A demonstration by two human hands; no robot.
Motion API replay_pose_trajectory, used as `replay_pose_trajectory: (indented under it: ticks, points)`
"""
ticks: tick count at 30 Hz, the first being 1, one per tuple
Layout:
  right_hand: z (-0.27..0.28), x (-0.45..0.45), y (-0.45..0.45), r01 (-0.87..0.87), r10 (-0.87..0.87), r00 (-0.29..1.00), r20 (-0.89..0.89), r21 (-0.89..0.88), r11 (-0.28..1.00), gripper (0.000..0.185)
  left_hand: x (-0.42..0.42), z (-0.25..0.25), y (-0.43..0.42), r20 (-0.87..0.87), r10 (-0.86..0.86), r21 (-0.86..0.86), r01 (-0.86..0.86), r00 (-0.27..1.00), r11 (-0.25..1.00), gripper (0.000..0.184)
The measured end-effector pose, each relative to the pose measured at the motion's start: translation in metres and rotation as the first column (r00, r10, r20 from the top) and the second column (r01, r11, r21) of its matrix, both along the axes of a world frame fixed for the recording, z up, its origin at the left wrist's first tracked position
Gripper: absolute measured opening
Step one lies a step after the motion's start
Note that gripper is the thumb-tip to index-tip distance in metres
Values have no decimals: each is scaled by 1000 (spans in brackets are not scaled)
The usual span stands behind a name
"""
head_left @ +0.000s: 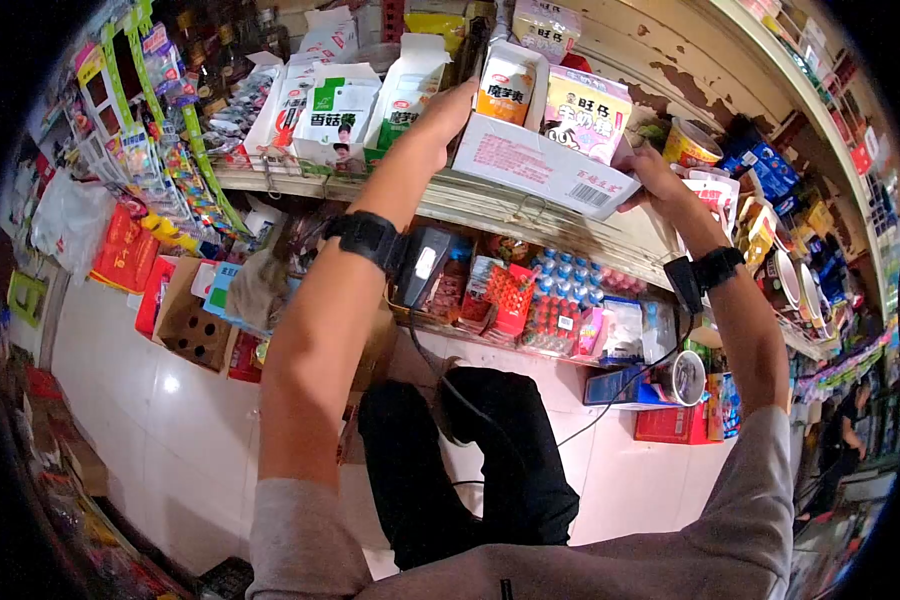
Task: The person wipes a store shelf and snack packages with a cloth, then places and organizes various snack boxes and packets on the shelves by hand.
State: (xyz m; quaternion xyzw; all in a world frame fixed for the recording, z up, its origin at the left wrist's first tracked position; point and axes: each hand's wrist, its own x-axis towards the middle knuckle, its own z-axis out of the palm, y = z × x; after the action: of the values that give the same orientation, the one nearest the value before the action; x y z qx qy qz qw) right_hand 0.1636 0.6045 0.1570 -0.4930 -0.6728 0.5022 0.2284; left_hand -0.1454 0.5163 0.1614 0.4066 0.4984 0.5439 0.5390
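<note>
Both my hands grip a white cardboard box, tilted at the front of the upper shelf. My left hand is closed on its left end, the fingertips hidden behind it. My right hand holds the right end, thumb and fingers around the corner. Inside the box stand an orange-and-white snack packet carton and a pale yellow and pink candy pack. Just left of my left hand is an open white carton of green packets.
More snack cartons line the upper shelf's left side. A yellow-rimmed tub and blue packs stand at right. Small bottles fill the lower shelf. Hanging packets are at left. A cable crosses near my legs.
</note>
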Motion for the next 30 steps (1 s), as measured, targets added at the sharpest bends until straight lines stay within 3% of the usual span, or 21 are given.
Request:
replay_pose_trajectory:
  ticks: [3,5,7,11,14,16,19,21,25,28,30]
  points:
    - [15,6,-21,165,-168,983,73,46,985,28,8,6,-8,-72,-71,-14,70,995,997,57]
    - [17,25,-23,163,-165,986,38,52,985,29,18,6,-4,-46,-107,-4,107,993,994,55]
    - [25,41,-30,144,-144,989,23,-4,990,29,37,8,2,-161,-29,23,33,987,999,48]
    - [23,76,-23,219,-220,974,51,25,975,29,65,3,24,-178,-98,81,114,979,990,52]
    - [14,87,-9,224,-226,973,45,29,974,30,78,0,32,-158,-123,41,131,980,991,53]
    - [10,90,0,229,-234,970,73,69,971,30,77,-29,70,-148,-157,36,164,976,986,54]
    - [-5,82,6,239,-242,970,19,111,965,31,76,-38,67,-165,-97,4,99,981,995,56]
    - [-15,78,12,229,-233,972,31,95,969,31,72,-37,55,-105,-171,-31,169,980,985,57]
    - [-38,65,22,184,-191,978,89,73,980,31,56,-59,66,-249,-130,9,137,960,991,56]
    - [-45,60,23,187,-194,975,111,73,980,33,47,-69,69,-392,-3,5,5,920,1000,55]
    - [-42,58,20,187,-195,974,117,77,979,32,39,-73,80,-707,79,126,15,703,992,52]
